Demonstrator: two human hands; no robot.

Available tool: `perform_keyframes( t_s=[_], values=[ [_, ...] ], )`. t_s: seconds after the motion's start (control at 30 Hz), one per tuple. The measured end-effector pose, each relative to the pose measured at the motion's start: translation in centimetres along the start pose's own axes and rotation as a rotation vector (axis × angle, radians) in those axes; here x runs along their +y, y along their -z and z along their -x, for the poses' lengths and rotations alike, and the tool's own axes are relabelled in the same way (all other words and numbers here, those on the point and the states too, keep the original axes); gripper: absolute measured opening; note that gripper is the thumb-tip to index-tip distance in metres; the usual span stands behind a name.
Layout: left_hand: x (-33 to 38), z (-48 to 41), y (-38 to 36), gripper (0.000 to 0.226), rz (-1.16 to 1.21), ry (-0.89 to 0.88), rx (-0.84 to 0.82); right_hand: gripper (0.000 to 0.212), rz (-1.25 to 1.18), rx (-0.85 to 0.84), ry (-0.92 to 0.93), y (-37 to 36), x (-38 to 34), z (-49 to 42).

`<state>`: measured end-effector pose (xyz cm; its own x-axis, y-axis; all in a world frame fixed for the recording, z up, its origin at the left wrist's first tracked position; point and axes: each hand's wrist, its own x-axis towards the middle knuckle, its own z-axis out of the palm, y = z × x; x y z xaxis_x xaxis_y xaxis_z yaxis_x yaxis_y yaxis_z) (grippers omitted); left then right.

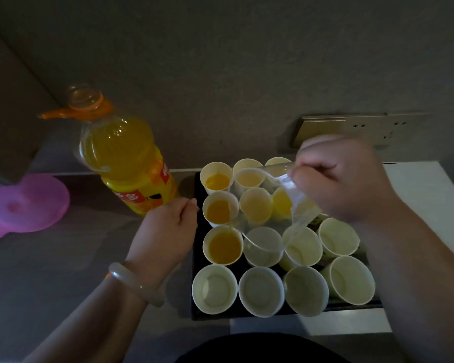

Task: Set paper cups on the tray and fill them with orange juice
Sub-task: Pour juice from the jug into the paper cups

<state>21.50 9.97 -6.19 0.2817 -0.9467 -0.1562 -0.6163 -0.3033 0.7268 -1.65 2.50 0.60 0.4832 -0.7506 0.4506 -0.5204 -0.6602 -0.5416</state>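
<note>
A dark tray (197,305) holds several white paper cups. Those in the back rows and down the left column hold orange juice, such as one cup (223,244); the front cups, such as one (215,288), are empty. My right hand (344,179) grips a clear plastic pitcher (281,218) by its handle, tipped to the left with its spout over the juice cup at the left. My left hand (168,226) rests against the tray's left edge, fingers curled loosely. An open orange juice bottle (121,158) stands left of the tray.
A pink silicone funnel (28,205) lies on the dark counter at far left. A wall socket plate (351,127) sits behind the tray. A white surface (417,192) lies under and right of the tray. A dark box edge rises at the upper left.
</note>
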Motion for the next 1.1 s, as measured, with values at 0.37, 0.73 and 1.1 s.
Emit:
perform_keyframes(
  t_s=[0.37, 0.73, 1.1],
  values=[
    [0.9, 0.1, 0.0, 0.027, 0.043, -0.073, 0.098, 0.038, -0.274, 0.189, -0.091, 1.8, 1.7, 0.6],
    [1.5, -0.1, 0.7, 0.02, 0.108, -0.199, 0.312, 0.028, -0.568, 0.451, -0.074, 2.8, -0.1, -0.6],
    [2.1, 0.5, 2.2, 0.029, 0.131, -0.261, 0.485, 0.023, -0.701, 0.425, -0.173, 1.0, -1.8, -0.4]
  ],
)
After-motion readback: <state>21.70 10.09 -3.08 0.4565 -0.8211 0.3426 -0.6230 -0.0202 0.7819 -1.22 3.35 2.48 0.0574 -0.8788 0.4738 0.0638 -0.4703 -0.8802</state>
